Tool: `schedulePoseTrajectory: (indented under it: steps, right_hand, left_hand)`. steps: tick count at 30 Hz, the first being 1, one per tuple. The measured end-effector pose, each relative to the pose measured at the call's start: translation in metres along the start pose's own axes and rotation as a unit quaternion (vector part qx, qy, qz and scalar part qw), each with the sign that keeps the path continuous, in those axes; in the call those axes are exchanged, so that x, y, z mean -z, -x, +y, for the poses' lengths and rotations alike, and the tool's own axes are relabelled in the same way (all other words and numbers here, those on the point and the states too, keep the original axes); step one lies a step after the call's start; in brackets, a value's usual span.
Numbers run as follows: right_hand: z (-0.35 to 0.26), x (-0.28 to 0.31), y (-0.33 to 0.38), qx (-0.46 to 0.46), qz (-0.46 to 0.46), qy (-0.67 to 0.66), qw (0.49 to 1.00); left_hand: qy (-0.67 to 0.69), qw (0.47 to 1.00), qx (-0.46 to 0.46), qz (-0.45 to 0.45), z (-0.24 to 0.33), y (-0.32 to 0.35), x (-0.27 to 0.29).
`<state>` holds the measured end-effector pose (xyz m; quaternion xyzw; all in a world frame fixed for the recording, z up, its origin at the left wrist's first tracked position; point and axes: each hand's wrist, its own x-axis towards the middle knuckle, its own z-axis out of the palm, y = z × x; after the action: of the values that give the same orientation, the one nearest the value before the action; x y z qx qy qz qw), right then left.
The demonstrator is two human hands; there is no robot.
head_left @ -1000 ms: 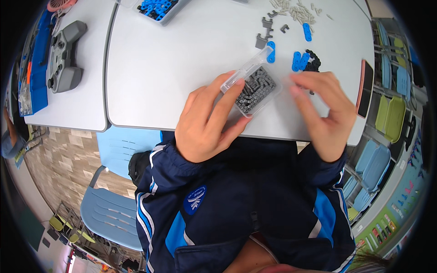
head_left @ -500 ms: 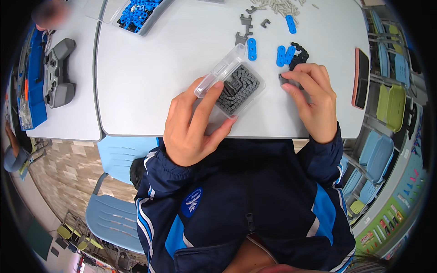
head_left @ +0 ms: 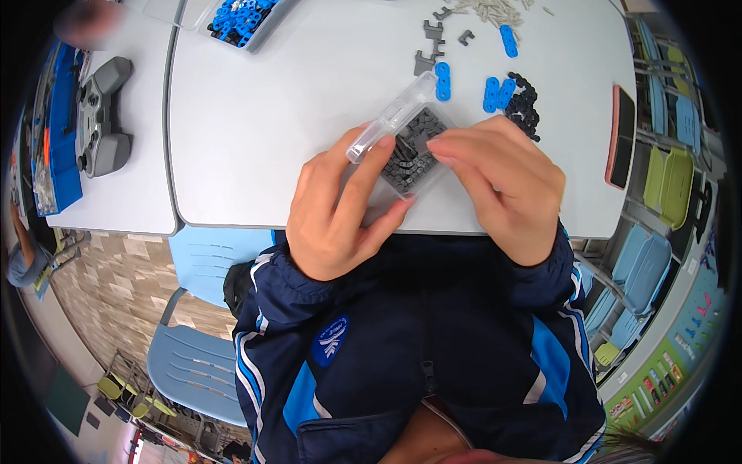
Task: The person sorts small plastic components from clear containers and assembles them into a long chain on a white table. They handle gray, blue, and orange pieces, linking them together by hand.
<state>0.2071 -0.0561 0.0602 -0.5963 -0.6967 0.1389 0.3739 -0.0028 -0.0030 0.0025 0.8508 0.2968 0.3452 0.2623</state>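
At the table [head_left: 309, 116] edge, left hand [head_left: 340, 209] is gripping a clear box [head_left: 406, 143]; right hand [head_left: 502, 182] is pinching a small grey piece inside, best steadied level.

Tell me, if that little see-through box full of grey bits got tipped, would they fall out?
Probably yes: the clear plastic box has its lid open, so the small grey pieces look loose. It seems stiff and light, since the left hand holds it with fingertips alone. The right hand is at the pieces. Smooth plastic may be slippery.

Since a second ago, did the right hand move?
Yes. The right hand came left, away from the black pile of small parts on the white table, and its fingertips now reach into the clear box.
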Motion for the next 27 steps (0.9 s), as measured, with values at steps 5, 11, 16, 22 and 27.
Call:
schedulePoseTrajectory:
  steps: [5, 11, 16, 22, 27]
  right_hand:
    - [0.008, -0.006, 0.0, 0.063, -0.037, 0.039, 0.997]
    - [0.004, -0.002, -0.005, 0.077, -0.099, 0.05, 0.991]
    - [0.0, -0.003, -0.006, 0.062, -0.11, 0.062, 0.99]
    - [0.004, 0.003, -0.01, 0.058, -0.08, 0.035, 0.995]
    - [0.036, 0.018, -0.035, 0.041, -0.005, 0.073, 0.996]
  left_hand:
    - [0.0, 1.0, -0.002, 0.005, 0.001, -0.001, 0.001]
    - [-0.011, 0.999, -0.01, 0.028, 0.0, -0.002, -0.002]
    - [-0.012, 1.0, -0.004, 0.012, 0.0, -0.001, 0.0]
    - [-0.014, 1.0, 0.002, 0.005, 0.001, 0.0, 0.0]
    - [-0.01, 1.0, 0.0, 0.002, 0.002, -0.002, 0.001]
